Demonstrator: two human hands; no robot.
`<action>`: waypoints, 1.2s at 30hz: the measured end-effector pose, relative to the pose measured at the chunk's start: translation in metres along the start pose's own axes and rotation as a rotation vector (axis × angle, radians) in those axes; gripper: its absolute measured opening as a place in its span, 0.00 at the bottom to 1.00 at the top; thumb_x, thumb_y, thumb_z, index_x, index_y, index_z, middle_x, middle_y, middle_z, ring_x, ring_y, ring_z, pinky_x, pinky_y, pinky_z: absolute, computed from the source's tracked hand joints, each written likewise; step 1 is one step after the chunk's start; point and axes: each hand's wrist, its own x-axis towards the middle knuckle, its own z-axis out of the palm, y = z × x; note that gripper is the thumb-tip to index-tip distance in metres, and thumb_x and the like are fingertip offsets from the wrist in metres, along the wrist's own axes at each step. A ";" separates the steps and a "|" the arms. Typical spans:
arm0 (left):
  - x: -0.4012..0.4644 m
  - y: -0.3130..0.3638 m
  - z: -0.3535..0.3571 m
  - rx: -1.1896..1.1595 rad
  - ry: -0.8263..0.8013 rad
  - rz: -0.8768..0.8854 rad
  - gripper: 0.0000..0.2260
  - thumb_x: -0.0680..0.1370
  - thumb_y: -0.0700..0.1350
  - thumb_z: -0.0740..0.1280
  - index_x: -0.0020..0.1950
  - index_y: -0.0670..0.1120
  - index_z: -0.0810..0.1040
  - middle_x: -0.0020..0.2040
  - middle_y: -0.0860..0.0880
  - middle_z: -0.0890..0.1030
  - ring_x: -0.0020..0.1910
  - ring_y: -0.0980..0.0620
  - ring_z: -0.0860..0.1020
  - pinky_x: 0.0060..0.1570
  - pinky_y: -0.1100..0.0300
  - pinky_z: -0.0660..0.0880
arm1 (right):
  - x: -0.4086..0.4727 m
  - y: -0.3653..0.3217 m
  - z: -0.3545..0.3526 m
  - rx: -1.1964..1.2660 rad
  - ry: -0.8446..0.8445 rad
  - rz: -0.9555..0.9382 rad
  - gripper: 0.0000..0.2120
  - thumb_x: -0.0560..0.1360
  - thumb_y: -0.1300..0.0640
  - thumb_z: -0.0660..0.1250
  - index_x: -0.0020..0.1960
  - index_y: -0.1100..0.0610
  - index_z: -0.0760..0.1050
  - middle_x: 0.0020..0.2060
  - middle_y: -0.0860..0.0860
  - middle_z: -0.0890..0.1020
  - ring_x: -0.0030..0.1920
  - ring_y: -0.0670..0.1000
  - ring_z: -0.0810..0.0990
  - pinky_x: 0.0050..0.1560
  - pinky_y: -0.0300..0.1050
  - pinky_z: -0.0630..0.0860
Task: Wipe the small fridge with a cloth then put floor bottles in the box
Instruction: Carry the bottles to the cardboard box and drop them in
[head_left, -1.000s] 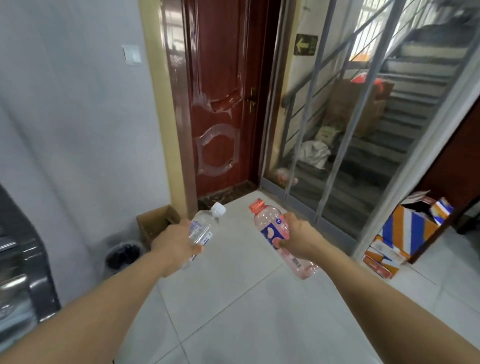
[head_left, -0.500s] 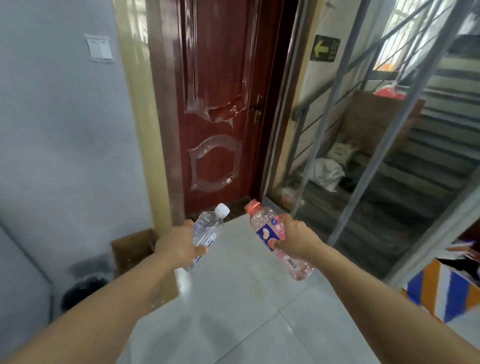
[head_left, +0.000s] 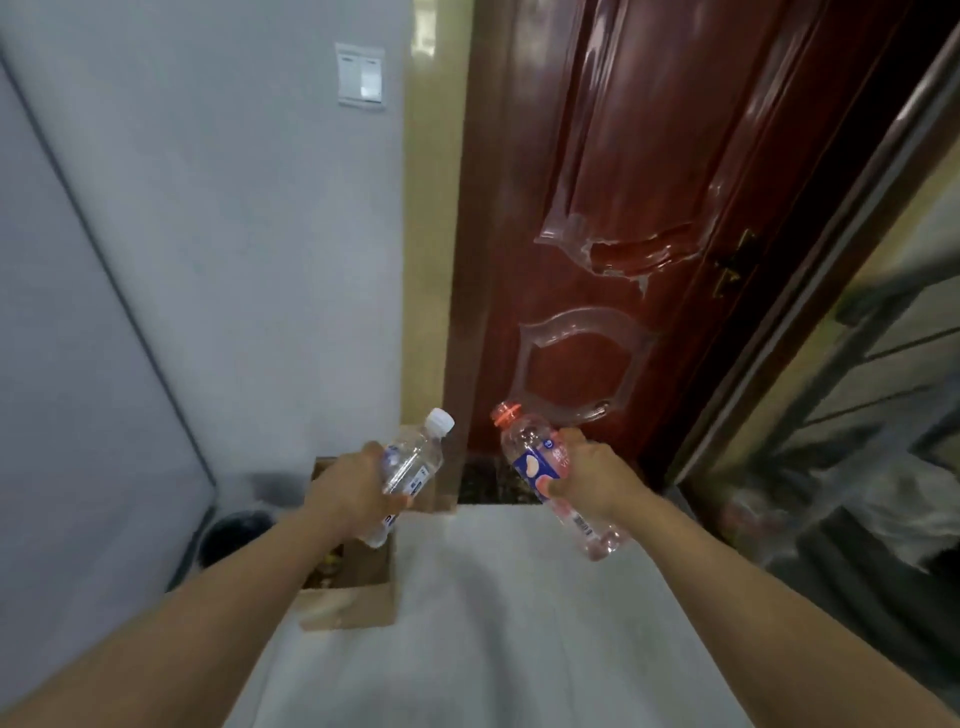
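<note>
1. Head view, left hand (head_left: 353, 488): fingers curled round the middle of a clear bottle (head_left: 410, 467) with a white cap, tilted cap-up and away from the person. Its small white-and-blue label is too blurred to read.
2. Head view, right hand (head_left: 592, 478): fingers and thumb wrapped round a pink-tinted bottle (head_left: 545, 467) with an orange-red cap, cap tilted up and to the left, base down and to the right. Its blue label bears a peach-coloured shape; the white lettering is illegible.
3. Head view, cardboard box (head_left: 358, 597): open-topped, on the pale tiled floor (head_left: 493, 623) beside the wall, directly below the left hand and the clear bottle; both bottles are held in the air above floor level.
4. Head view, surroundings: dark bin (head_left: 234, 535) left of the box; red-brown door (head_left: 649, 234) ahead; white wall switch (head_left: 361, 77) above.
</note>
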 end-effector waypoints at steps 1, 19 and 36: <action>0.007 -0.001 0.003 -0.013 0.007 -0.039 0.24 0.70 0.55 0.71 0.60 0.46 0.68 0.54 0.45 0.79 0.47 0.47 0.78 0.44 0.57 0.74 | 0.018 0.000 -0.001 -0.004 -0.022 -0.032 0.27 0.71 0.51 0.72 0.63 0.55 0.64 0.58 0.56 0.77 0.55 0.57 0.78 0.55 0.51 0.77; 0.170 -0.140 0.013 -0.230 0.100 -0.537 0.22 0.72 0.56 0.70 0.59 0.45 0.71 0.39 0.54 0.73 0.34 0.61 0.71 0.28 0.69 0.63 | 0.303 -0.150 0.089 -0.133 -0.388 -0.403 0.24 0.71 0.49 0.70 0.60 0.56 0.64 0.56 0.55 0.78 0.54 0.58 0.78 0.53 0.48 0.76; 0.239 -0.186 0.106 -0.596 0.109 -1.285 0.31 0.70 0.59 0.71 0.65 0.45 0.67 0.57 0.44 0.78 0.49 0.48 0.78 0.46 0.55 0.78 | 0.472 -0.257 0.250 -0.427 -0.839 -0.813 0.26 0.72 0.42 0.68 0.63 0.54 0.65 0.57 0.51 0.78 0.50 0.51 0.79 0.48 0.44 0.77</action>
